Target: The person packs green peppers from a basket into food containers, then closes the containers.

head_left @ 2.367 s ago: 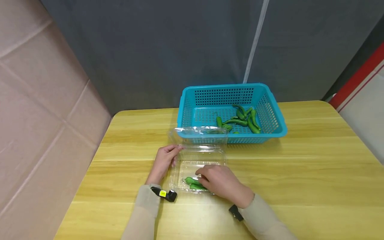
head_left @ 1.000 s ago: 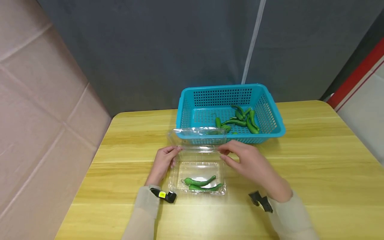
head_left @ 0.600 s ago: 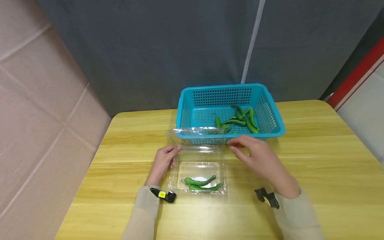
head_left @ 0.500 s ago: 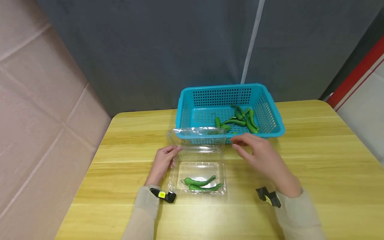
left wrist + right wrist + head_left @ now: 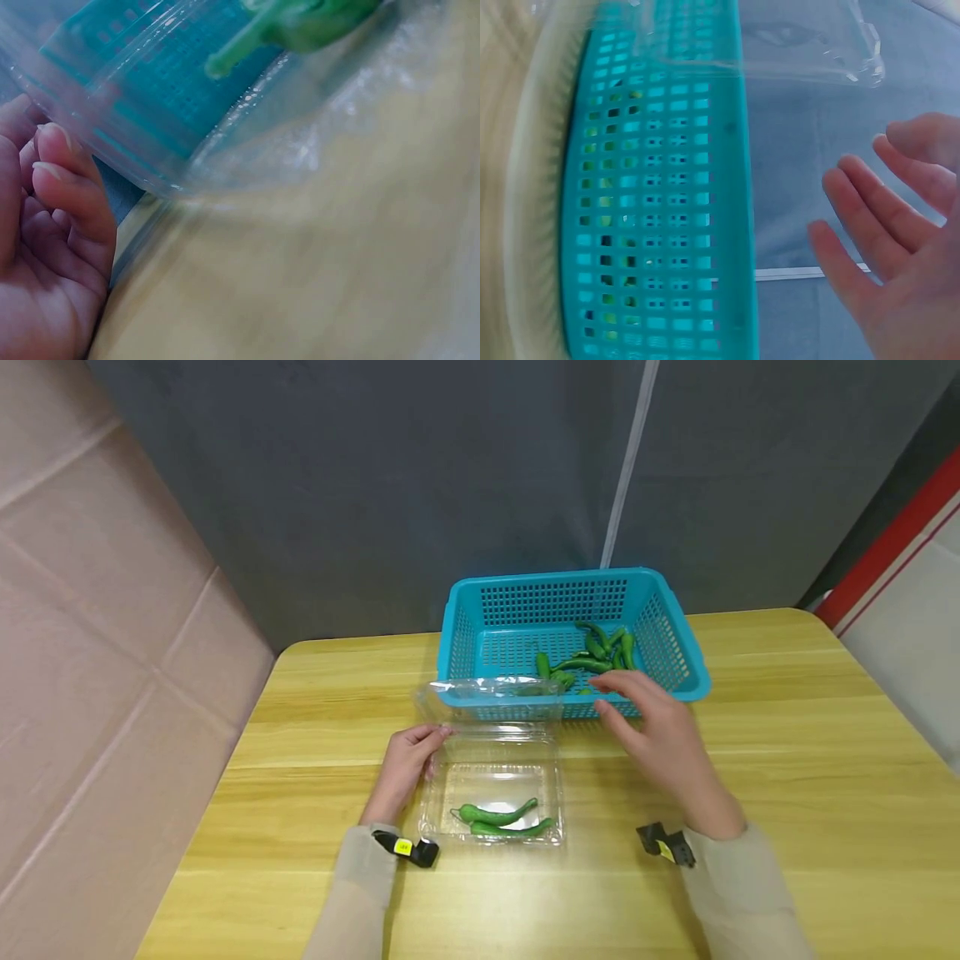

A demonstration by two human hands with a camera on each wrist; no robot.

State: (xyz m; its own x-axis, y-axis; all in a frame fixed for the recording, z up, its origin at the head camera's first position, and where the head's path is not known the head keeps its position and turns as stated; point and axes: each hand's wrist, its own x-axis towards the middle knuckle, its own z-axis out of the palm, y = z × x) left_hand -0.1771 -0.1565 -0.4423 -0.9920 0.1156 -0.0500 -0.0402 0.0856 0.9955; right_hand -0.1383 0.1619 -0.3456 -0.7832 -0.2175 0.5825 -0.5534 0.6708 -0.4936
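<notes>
A clear plastic clamshell box (image 5: 498,774) lies on the table, lid raised at the back. Two green chili peppers (image 5: 504,815) rest side by side along its near edge. My left hand (image 5: 405,768) pinches the box's left edge by the hinge, thumb and forefinger at the rim; in the left wrist view its other fingers (image 5: 71,199) are curled beside the plastic. Over the front rim of the blue basket (image 5: 555,578) hovers my right hand (image 5: 667,743), thumb and fingers spread apart, nothing between them. The right wrist view shows those fingers (image 5: 866,232) beside the basket's perforated wall.
Several more green chilies (image 5: 588,665) lie in the basket, mostly on its right side. The raised lid (image 5: 491,693) overlaps the basket's front left in the head view. A dark grey curtain (image 5: 390,502) stands behind the wooden table (image 5: 322,710).
My right hand has left the chilies in the box, passed the lid's right side, and moved right and up to the basket, its fingers spreading. My left hand stays at the box's edge.
</notes>
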